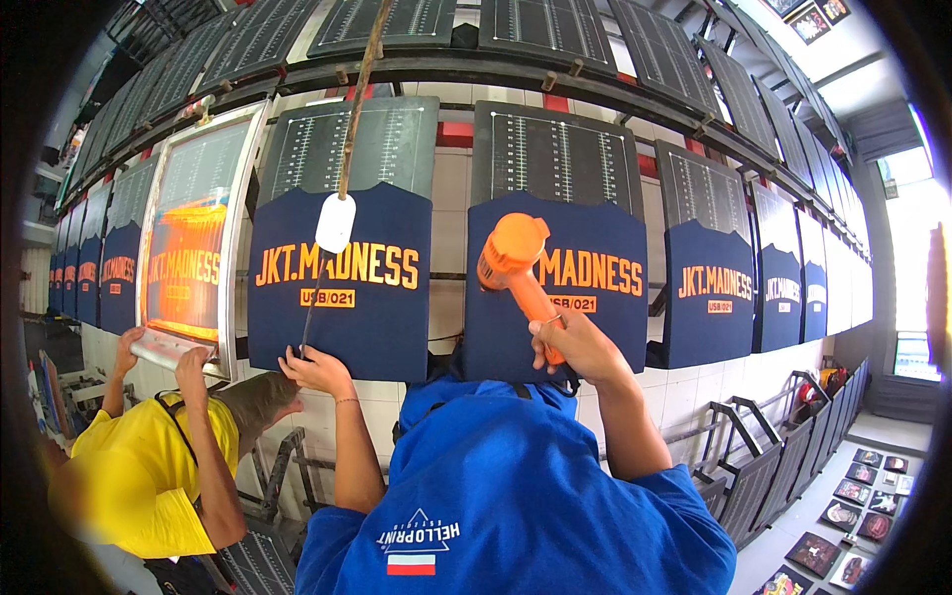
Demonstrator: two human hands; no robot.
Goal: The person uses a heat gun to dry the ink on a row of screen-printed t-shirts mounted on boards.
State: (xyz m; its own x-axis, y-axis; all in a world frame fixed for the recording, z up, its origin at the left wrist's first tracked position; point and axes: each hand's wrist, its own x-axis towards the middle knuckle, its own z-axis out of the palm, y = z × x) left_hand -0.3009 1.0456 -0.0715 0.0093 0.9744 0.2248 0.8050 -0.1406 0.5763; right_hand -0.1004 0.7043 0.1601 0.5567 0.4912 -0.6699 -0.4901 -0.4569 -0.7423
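My right hand (585,349) grips the handle of an orange heat gun (514,243), held over a navy shirt (615,332) with orange lettering. That shirt lies stretched on a dark board, and the tool covers part of its print. To the left, a second navy shirt (387,337) bears the same print. In front of its lower edge, my left hand (319,373) has its fingers closed on a thin dark cord (310,322). The cord runs up to a white oval fitting (336,222), which hangs before the shirt from a brown overhead line (355,119).
On the left, a co-worker in a yellow shirt (144,476) holds a framed printing screen (230,248) with orange ink. More printed navy shirts (709,332) extend along the row of boards. Behind runs another row of ruled boards (382,25). Dark metal racks (749,466) stand low at right.
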